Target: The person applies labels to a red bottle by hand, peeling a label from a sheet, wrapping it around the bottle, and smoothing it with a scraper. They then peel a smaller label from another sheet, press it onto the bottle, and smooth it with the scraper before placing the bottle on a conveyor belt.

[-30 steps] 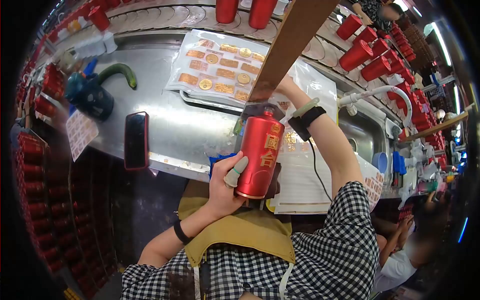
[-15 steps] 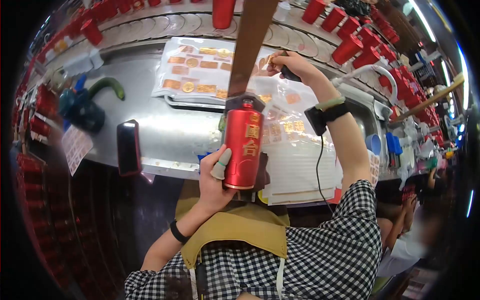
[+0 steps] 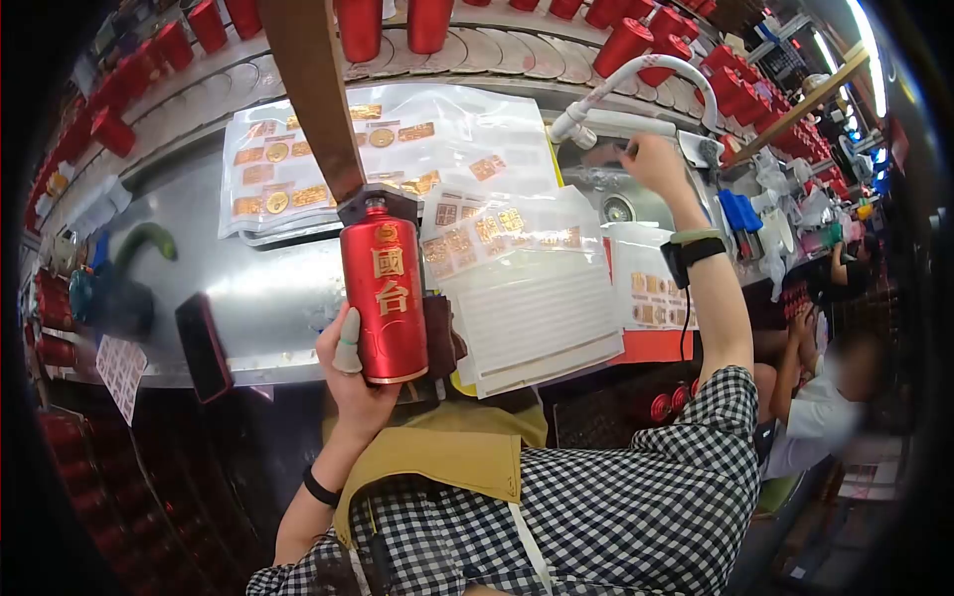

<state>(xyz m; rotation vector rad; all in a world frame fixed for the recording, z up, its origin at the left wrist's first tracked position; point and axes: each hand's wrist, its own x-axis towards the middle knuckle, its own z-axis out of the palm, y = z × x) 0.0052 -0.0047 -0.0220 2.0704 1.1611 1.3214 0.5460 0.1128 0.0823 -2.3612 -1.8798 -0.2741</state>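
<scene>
My left hand (image 3: 358, 382), a pale finger cot on one finger, is wrapped round a red bottle (image 3: 386, 333) with gold characters. The bottle's neck meets a dark block (image 3: 380, 199) at the lower end of a brown wooden bar (image 3: 323, 109). Over the sink (image 3: 586, 189), beside the white faucet (image 3: 571, 127), my right hand (image 3: 656, 171) is closed, its fingers curled. A blurred pinkish-brown patch shows by its fingertips; I cannot make out what it holds. Between the hands lie sheets of gold stickers (image 3: 487, 233) on white paper (image 3: 537, 338).
More gold sticker sheets (image 3: 397, 159) lie at the back of the metal counter (image 3: 189, 298). A phone (image 3: 203, 348) rests at the front edge, with a green curved object (image 3: 147, 238) behind it. Red bottles line the conveyor (image 3: 477, 55). A co-worker (image 3: 815, 397) sits at right.
My right hand has moved right, from the sticker sheets to over the sink. The dark tool and gold piece seen in it earlier are no longer clear. The camera view has shifted right.
</scene>
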